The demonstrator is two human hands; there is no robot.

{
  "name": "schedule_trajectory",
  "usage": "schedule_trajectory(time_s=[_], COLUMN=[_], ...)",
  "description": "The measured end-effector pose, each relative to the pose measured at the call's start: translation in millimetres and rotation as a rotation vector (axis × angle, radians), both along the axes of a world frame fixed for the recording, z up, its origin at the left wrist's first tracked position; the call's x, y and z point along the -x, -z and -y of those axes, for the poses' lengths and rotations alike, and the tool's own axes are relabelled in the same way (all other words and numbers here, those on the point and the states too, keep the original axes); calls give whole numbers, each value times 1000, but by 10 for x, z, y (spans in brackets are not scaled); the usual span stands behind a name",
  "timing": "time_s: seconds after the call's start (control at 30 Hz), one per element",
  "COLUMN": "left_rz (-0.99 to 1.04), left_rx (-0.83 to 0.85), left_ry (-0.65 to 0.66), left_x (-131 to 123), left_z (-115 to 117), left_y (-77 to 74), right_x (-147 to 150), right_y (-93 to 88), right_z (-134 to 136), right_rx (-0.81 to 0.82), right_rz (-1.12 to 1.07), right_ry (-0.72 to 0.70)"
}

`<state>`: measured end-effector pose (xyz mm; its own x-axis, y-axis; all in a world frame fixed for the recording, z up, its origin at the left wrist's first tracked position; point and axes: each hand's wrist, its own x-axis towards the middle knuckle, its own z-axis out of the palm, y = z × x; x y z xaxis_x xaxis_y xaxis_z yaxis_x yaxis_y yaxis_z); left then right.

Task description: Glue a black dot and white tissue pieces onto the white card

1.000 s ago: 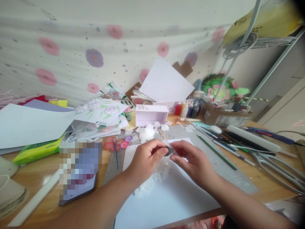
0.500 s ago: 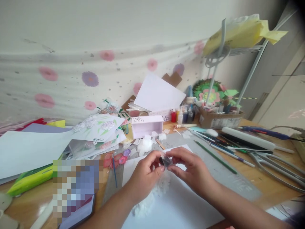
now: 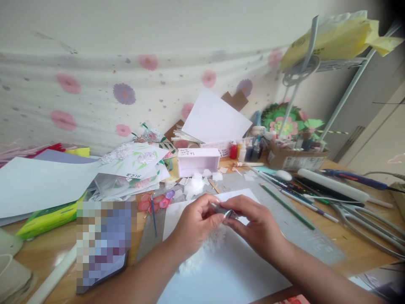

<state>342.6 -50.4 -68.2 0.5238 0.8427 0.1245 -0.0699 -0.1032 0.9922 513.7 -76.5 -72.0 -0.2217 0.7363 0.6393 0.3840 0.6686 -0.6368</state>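
Note:
My left hand (image 3: pixel 193 223) and my right hand (image 3: pixel 257 221) meet above a white paper sheet (image 3: pixel 228 274). Between their fingertips is a small shiny grey piece (image 3: pixel 226 211), pinched from both sides; its exact kind is not clear. White crumpled, petal-like bits (image 3: pixel 190 265) lie on the sheet under my hands, partly covered by them. Just beyond sit a white fluffy lump (image 3: pixel 193 188) and a thin wooden stick (image 3: pixel 214 185).
A grey cutting mat (image 3: pixel 316 240) lies beneath the sheet. Scissors (image 3: pixel 357 223), a green pencil (image 3: pixel 287 207) and a white roller (image 3: pixel 332 184) are at right. To the left are a phone (image 3: pixel 109 270) and a blue brush (image 3: pixel 153 216). An open white box (image 3: pixel 198 164) stands behind.
The grey piece has been turned between my fingers and now shows a shinier, longer side. Both hands stay together over the sheet. The camera view has shifted slightly.

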Motion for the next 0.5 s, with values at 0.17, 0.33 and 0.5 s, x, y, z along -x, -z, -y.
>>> schedule_trajectory(time_s=[0.17,0.33,0.5], left_rz=[16,-11,-7], left_rx=[-46,-51,-76], left_ry=[-25,-129,-181], left_x=[-7,-19,-26], left_z=[6,44,55], left_y=[1,-17,-20], right_x=[61,119,141], right_y=[-35,-59,-72], right_z=[10,-3,-19], right_rx=[-33,-39,-52], right_rz=[13,5,-9], right_ry=[41,35,60])
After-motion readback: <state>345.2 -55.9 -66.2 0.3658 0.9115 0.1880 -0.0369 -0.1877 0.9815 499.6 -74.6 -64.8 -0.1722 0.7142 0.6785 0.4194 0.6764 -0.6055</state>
